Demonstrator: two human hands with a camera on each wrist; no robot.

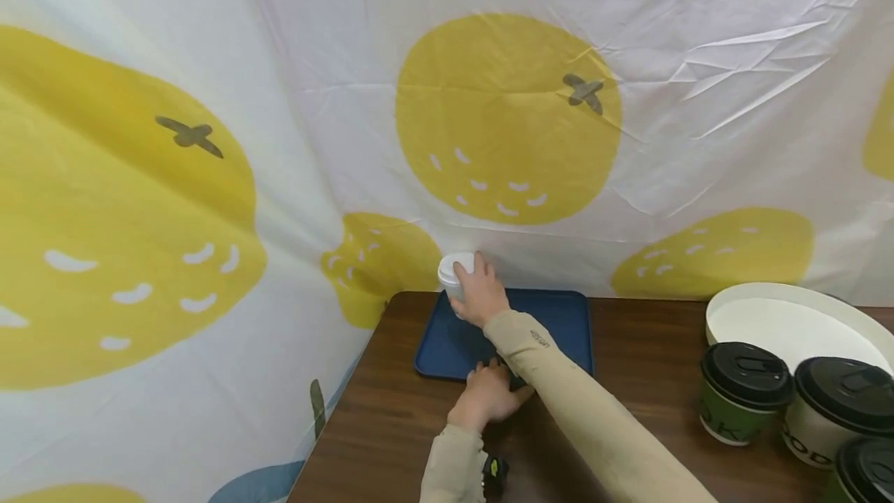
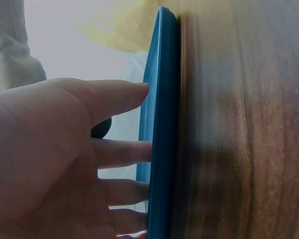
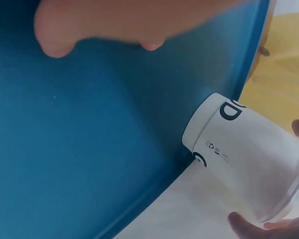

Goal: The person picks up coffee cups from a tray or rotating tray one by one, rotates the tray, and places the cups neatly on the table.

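Note:
A white paper cup with black lettering and a white lid stands at the back left corner of a blue tray. My right hand grips it near the lid, thumb and fingers on opposite sides. In the right wrist view, the cup's base meets the tray surface beside the raised rim. My left hand is at the tray's front edge, its fingers extended and reaching over the rim. Part of a dark rounded thing shows behind the left hand in the left wrist view.
On the right of the brown wooden table stand several paper cups with black lids, among them a green one and a pale one. Behind them lies a round white tray. A lemon-print cloth hangs along the back and left.

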